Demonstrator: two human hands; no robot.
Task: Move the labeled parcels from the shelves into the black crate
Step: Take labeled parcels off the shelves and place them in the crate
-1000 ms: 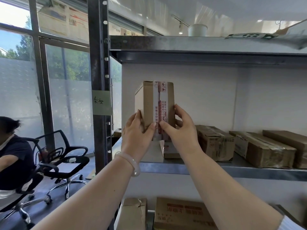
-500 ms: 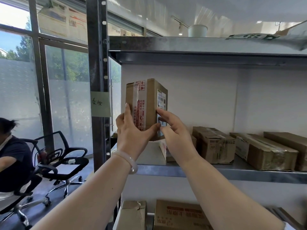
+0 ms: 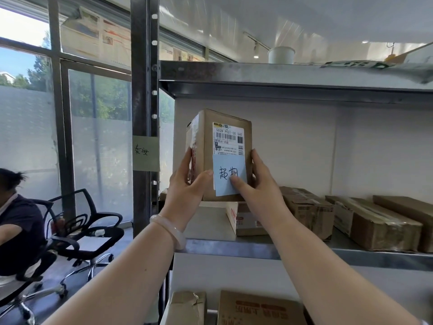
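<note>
I hold a small brown cardboard parcel (image 3: 208, 146) upright in the air in front of the middle shelf (image 3: 234, 248). Its face towards me carries a white barcode label and a pale blue handwritten note. My left hand (image 3: 185, 191) grips the parcel's left lower side, thumb on the front. My right hand (image 3: 257, 186) grips the right side, with its thumb pressing the blue note. More brown parcels (image 3: 311, 212) lie on the shelf to the right. The black crate is not in view.
A steel shelf upright (image 3: 144, 90) with a green handwritten note stands left of the parcel. The upper shelf (image 3: 281, 73) holds a white cup. More boxes (image 3: 257, 308) sit on the shelf below. At the left, a seated person (image 3: 16, 231) and a black office chair (image 3: 86, 228) stand by the windows.
Both hands have turned the parcel about its upright axis, so the taped side swung left and the labeled face with the blue note now faces me.
</note>
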